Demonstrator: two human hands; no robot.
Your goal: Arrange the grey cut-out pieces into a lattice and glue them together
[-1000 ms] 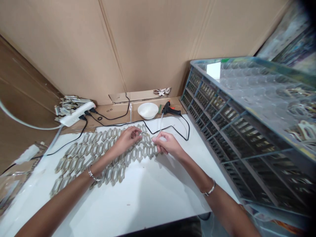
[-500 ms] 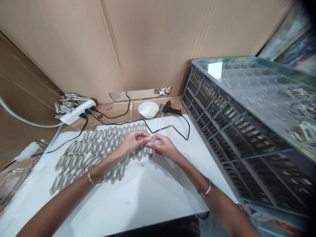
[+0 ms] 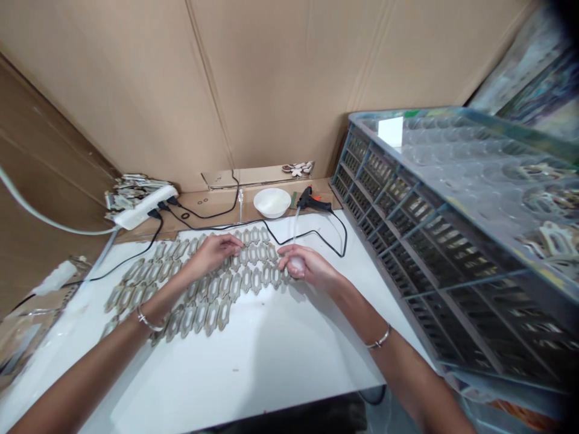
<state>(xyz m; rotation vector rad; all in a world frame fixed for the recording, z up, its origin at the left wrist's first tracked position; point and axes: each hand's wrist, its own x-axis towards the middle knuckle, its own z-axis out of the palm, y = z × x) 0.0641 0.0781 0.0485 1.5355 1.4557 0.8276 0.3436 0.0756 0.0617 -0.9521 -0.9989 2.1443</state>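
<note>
Head view shows my two hands apart now. Half a second ago my fingertips were touching, and now there is a gap between my hands. My left hand (image 3: 216, 253) lies open, with its fingers resting on a big sheet of long grey-brown tiles with pointy ends (image 3: 211, 316). The tiles sit side by side in rows, like a net, on a white worktop (image 3: 271, 361). The sheet lies under both hands and reaches out past my left wrist.

My right hand (image 3: 304, 266) is curled a little at the right edge of the sheet, and its fingertips (image 3: 284, 255) are just over the last tiles. A small pale see-through lump (image 3: 296, 263) sits at those fingers, but I cannot tell if my hand is gripping it. A thin clear stick (image 3: 295, 226) goes up from there toward a black glue gun with an orange bit (image 3: 310, 202). Near the glue gun is a round white bowl (image 3: 271, 202). A white power strip (image 3: 145, 208) with black cords lies at the back on the left. A big blue-grey plastic crate (image 3: 434, 241) stands on my right.
</note>
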